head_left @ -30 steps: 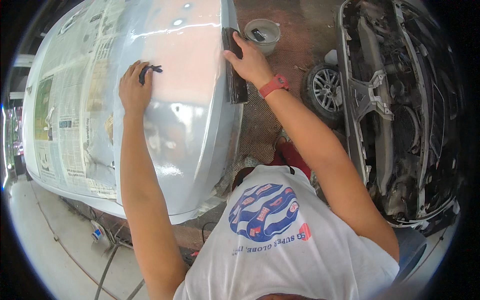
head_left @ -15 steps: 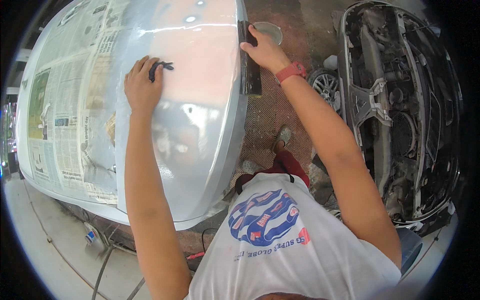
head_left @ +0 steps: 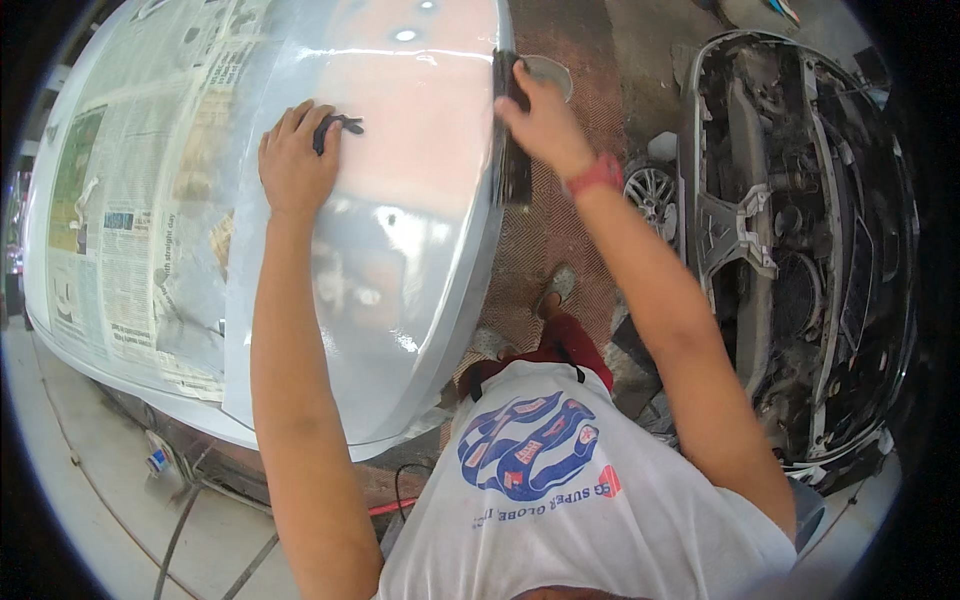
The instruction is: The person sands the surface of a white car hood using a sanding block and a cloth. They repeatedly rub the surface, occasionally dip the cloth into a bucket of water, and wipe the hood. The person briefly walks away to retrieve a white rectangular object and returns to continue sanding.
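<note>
My left hand [head_left: 298, 168] rests on top of a glossy car body panel [head_left: 390, 290], white-grey with a pinkish patch. Its fingers are closed round a crumpled dark cloth [head_left: 338, 128], part of which sticks out past the thumb. At the panel's right edge, my right hand [head_left: 545, 118], with a red watch on the wrist, grips a long flat black strip [head_left: 514, 172]. The strip lies against the panel's curved side, the thumb on its near face. What the strip is made of I cannot make out.
Newspaper [head_left: 130, 230] masks the panel's left part. A round basin [head_left: 552, 76] sits beyond my right hand. On the right stands a car front with its engine bay exposed [head_left: 790, 240]; a wheel [head_left: 650, 190] lies beside it. A patterned mat [head_left: 580, 230] covers the floor between.
My right hand and the black strip have slid slightly toward me along the panel's edge. My left hand stays at nearly the same spot with the cloth. The view has shifted a little.
</note>
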`<state>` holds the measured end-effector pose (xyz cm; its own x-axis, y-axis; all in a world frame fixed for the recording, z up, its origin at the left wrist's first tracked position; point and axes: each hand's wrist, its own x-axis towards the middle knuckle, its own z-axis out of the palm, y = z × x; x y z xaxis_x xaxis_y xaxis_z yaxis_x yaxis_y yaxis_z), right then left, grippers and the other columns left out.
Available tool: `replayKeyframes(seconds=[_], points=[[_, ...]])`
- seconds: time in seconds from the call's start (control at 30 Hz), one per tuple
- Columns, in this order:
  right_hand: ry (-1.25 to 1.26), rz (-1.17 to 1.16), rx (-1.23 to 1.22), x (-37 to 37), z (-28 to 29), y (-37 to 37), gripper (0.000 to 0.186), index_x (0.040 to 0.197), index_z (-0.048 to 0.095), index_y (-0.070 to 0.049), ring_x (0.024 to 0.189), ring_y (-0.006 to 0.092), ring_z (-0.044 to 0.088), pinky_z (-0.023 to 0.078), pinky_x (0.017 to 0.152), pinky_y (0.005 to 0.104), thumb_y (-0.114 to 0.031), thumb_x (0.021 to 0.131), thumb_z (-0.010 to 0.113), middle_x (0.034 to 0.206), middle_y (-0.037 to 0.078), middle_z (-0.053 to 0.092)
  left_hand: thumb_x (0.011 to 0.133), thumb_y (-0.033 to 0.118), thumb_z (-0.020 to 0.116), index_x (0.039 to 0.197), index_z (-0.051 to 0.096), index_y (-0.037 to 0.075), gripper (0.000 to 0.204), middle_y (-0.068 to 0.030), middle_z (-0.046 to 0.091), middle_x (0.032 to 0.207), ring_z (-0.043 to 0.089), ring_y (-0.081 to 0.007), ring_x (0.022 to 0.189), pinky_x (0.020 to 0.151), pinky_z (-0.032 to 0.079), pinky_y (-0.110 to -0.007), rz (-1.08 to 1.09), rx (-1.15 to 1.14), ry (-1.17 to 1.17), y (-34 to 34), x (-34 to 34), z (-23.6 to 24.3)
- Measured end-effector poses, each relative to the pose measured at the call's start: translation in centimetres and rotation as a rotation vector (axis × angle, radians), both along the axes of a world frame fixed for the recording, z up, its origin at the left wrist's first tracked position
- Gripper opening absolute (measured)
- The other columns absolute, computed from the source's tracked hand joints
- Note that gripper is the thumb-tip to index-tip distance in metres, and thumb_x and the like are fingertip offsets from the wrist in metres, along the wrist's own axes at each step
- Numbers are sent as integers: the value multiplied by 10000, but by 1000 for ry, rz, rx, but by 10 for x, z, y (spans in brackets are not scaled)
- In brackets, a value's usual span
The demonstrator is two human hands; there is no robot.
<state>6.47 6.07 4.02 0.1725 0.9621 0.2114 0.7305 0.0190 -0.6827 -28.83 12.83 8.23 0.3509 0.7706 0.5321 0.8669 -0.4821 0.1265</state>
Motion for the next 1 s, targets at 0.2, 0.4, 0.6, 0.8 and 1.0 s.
replayKeyframes(seconds=[0.2,0.4,0.6,0.8,1.0], points=[[-82,-3,65,-7,17,-13,768,1628,465,29,1306,548,611,542,1085,553,-360,1002,680,1407,396,591,1027,343,696,1234,781,210,260,-62,738,1378,653,-330,1328,1129,477,-537,-4,20,-9,5,6,0],[-117,-1,-3,1,14,9,774,1612,457,77,1283,529,636,538,1093,516,-346,1006,688,1342,407,651,1028,366,690,1269,782,229,292,-47,718,1430,622,-330,1383,1197,432,-580,59,-60,-18,1,-3,-6],[-231,-6,50,-5,18,-3,736,1627,469,28,1292,514,636,535,1098,517,-329,1019,680,1409,368,620,1022,351,702,1240,788,211,273,-46,732,1394,659,-322,1310,1134,478,-519,34,66,6,5,2,-7],[-210,-3,-31,-4,20,17,720,1637,483,-24,1317,528,610,517,1113,547,-340,1023,687,1450,355,553,1021,346,712,1225,787,207,258,-48,737,1375,679,-314,1271,1108,498,-493,60,-8,-18,-2,-2,-2],[-235,-52,30,-15,34,10,719,1619,512,-11,1316,530,610,509,1119,537,-362,1016,688,1412,373,586,1019,349,704,1225,780,222,253,-41,725,1387,665,-311,1294,1161,456,-547,41,2,-21,2,-1,-6]])
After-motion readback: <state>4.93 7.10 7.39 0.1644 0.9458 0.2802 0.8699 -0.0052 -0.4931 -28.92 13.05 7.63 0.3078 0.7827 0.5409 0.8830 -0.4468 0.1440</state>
